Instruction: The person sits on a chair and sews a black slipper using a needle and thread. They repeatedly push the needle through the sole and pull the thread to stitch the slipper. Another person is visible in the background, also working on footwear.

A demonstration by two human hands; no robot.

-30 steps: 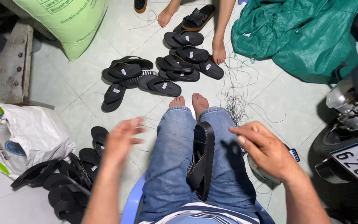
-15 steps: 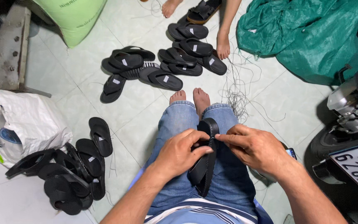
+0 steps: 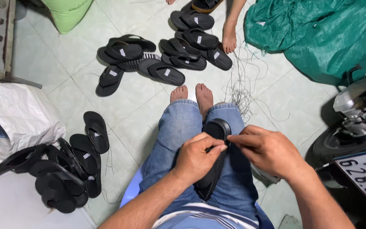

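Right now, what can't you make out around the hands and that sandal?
Head view only:
- Whatever the right hand pinches at the black sandal: too small, fingers cover it.
- Sandal's middle: hidden under the left hand.
- Seat beneath the legs: mostly covered by jeans.
- Second person: cut off by the top edge.

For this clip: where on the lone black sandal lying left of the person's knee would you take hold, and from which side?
Probably grip the lone black sandal across its narrower middle, coming straight down from above. It lies flat on the tiled floor, sole down, apart from the heap of sandals, so both long edges are free. The left hand is nearer, though it is on the sandal in the lap.
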